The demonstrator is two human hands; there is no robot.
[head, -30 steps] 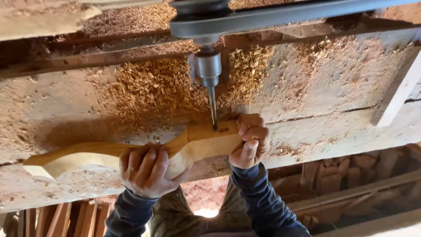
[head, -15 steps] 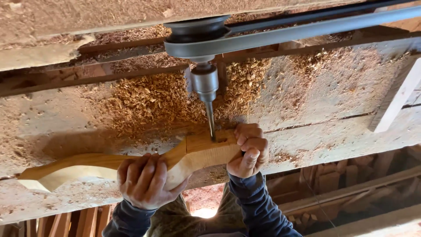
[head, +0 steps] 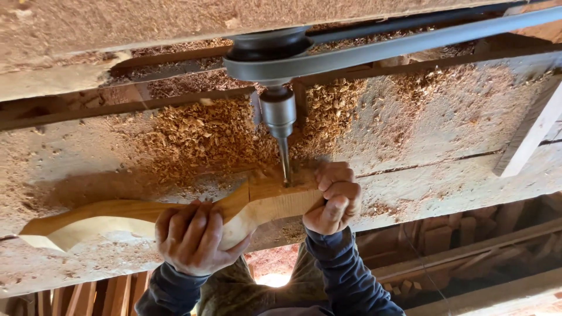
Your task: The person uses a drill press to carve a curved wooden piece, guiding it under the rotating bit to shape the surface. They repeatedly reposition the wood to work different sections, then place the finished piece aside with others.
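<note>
Wooden blank (head: 146, 219) lies lengthwise along the bench's (head: 439, 134) near edge under the drill bit (head: 285, 164), left hand (head: 193, 237) closed over its middle, right hand (head: 335, 198) gripping the end beside the bit, nearer it.

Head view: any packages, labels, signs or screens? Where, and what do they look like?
None in view: only bare wood and metal.
Curved wooden workpiece: pale, unmarked, held in both hands.
Drill spindle: plain grey metal, above the workpiece.
Workbench: dusty boards with wood shavings.
</note>
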